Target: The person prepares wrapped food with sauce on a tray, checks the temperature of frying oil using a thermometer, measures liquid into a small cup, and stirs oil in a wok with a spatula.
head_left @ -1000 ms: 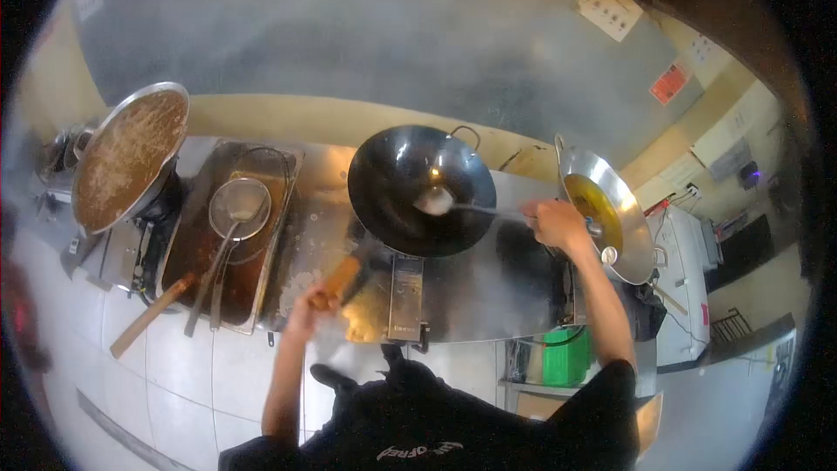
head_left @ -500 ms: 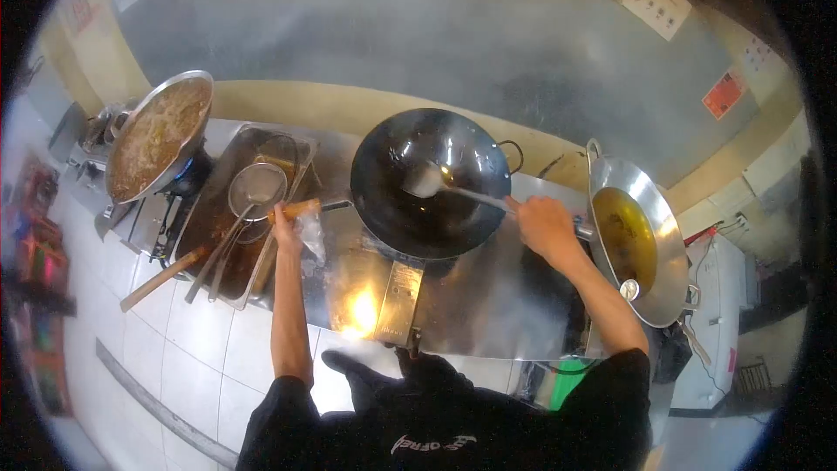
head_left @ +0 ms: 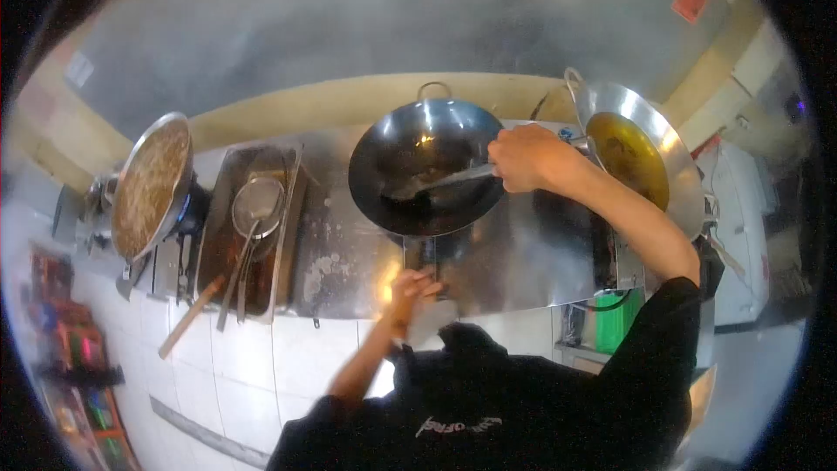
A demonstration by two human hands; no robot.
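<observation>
In the middle of the counter sits a dark wok (head_left: 375, 153), its loop handle on the far side and its long handle (head_left: 420, 253) pointing toward me. My left hand (head_left: 411, 288) is closed around the end of that long handle, and a pale, translucent piece of material hangs beside it. With closed fingers, my right hand (head_left: 527, 159) grips a metal wok spatula (head_left: 462, 176) from above, over the wok's right rim. The spatula's head rests low inside the wok, which has a dark, shiny bottom.
At right stands a large metal pan (head_left: 684, 153) of yellow oil. A pan of bubbling brownish liquid (head_left: 153, 183) is at far left. Between it and the wok, a rectangular metal tray (head_left: 292, 201) holds strainers (head_left: 259, 202) with handles jutting over the counter's front edge.
The wok has turned, its long handle swinging from the left to the front and its loop to the back. My left hand moved right with the handle; my right hand rose with the spatula.
</observation>
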